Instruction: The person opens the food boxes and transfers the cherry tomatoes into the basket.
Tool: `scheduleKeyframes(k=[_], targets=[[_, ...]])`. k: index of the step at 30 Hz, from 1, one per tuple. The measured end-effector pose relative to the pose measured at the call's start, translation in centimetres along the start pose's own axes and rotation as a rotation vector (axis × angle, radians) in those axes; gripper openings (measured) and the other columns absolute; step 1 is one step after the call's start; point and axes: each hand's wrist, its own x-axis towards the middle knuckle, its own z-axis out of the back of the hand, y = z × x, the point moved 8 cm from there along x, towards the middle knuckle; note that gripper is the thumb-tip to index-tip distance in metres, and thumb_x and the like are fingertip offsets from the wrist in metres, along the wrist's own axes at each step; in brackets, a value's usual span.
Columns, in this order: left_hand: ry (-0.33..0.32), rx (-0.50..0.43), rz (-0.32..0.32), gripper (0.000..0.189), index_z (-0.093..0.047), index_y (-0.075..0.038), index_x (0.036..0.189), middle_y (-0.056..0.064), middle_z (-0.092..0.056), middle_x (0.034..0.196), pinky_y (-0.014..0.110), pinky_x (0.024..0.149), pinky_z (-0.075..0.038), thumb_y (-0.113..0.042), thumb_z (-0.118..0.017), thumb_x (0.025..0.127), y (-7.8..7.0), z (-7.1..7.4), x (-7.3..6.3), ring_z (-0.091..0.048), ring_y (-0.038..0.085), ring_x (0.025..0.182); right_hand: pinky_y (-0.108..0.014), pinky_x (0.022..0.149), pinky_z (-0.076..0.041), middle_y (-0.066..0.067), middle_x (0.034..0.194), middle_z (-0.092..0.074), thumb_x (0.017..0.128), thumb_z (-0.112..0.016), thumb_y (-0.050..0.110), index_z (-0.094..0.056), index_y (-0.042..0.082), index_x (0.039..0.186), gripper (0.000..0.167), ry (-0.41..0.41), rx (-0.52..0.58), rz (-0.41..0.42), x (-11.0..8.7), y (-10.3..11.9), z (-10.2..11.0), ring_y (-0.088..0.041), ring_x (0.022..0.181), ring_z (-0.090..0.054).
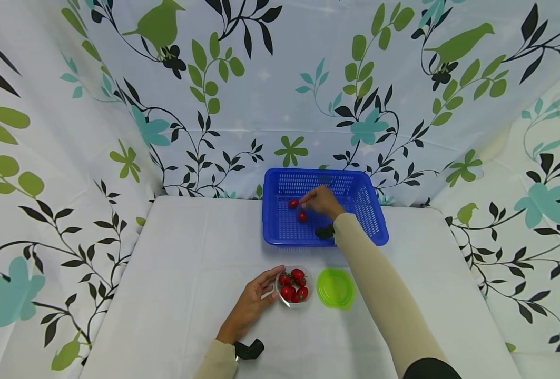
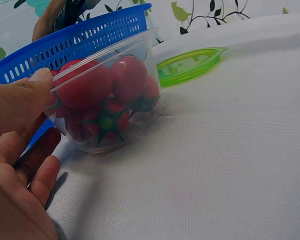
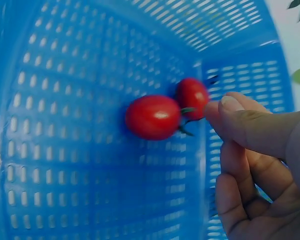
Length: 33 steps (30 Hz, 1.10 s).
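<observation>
My left hand (image 1: 255,295) holds the side of a clear plastic container (image 1: 310,284), thumb and forefinger spread around it. Several red tomatoes (image 2: 85,82) with green stems fill that container, which looks slightly tilted in the left wrist view. My right hand (image 1: 321,201) is inside the blue basket (image 1: 266,210), its thumb tip against the forefinger and the other fingers curled. Two small tomatoes lie there: one tomato (image 3: 192,97) right by the fingertips, another tomato (image 3: 153,117) beside it. Whether the fingertips pinch a stem cannot be made out.
A bright green lid (image 1: 335,288) lies on the white-covered table (image 1: 185,263), just right of the container. The blue perforated basket stands at the table's back edge, against a leaf-patterned curtain (image 1: 270,105).
</observation>
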Motion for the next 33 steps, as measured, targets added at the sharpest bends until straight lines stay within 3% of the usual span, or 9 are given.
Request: scheduleKeyframes(k=[8, 16, 24, 33], targets=[[-0.006, 0.035, 0.01, 0.057, -0.045, -0.024, 0.161, -0.002, -0.043, 0.17, 0.024, 0.12, -0.035, -0.016, -0.062, 0.108, 0.2, 0.0, 0.0, -0.035, 0.015, 0.159, -0.045, 0.099, -0.059, -0.01, 0.112, -0.079, 0.099, -0.076, 0.012, -0.081, 0.009, 0.11, 0.012, -0.09, 0.017, 0.171, -2.7, 3.6, 2.6, -0.028, 0.106, -0.073], [-0.003, 0.023, 0.01, 0.057, -0.045, -0.023, 0.162, 0.001, -0.042, 0.171, 0.025, 0.121, -0.035, -0.016, -0.063, 0.108, 0.3, 0.0, 0.1, -0.035, 0.015, 0.159, -0.036, 0.081, -0.05, -0.002, 0.112, -0.081, 0.097, -0.08, 0.024, -0.082, 0.019, 0.112, 0.016, -0.191, -0.016, 0.273, -8.2, 5.7, 4.3, -0.025, 0.093, -0.06], [-0.002, 0.006, 0.018, 0.058, -0.045, -0.024, 0.162, -0.001, -0.042, 0.17, 0.02, 0.119, -0.035, -0.014, -0.063, 0.108, 0.4, 0.0, 0.1, -0.035, 0.01, 0.158, -0.035, 0.084, -0.052, 0.002, 0.113, -0.081, 0.096, -0.082, 0.025, -0.082, 0.022, 0.112, 0.017, -0.244, 0.015, 0.317, -14.6, 5.8, 3.7, -0.022, 0.095, -0.063], [-0.011, 0.009, 0.041, 0.057, -0.045, -0.027, 0.161, -0.005, -0.043, 0.17, 0.02, 0.119, -0.035, -0.013, -0.062, 0.108, 0.6, 0.0, 0.2, -0.035, 0.011, 0.158, -0.036, 0.089, -0.056, 0.005, 0.11, -0.081, 0.093, -0.085, 0.025, -0.082, 0.02, 0.114, 0.021, -0.28, 0.093, 0.324, -19.2, 3.3, 0.4, -0.022, 0.099, -0.067]])
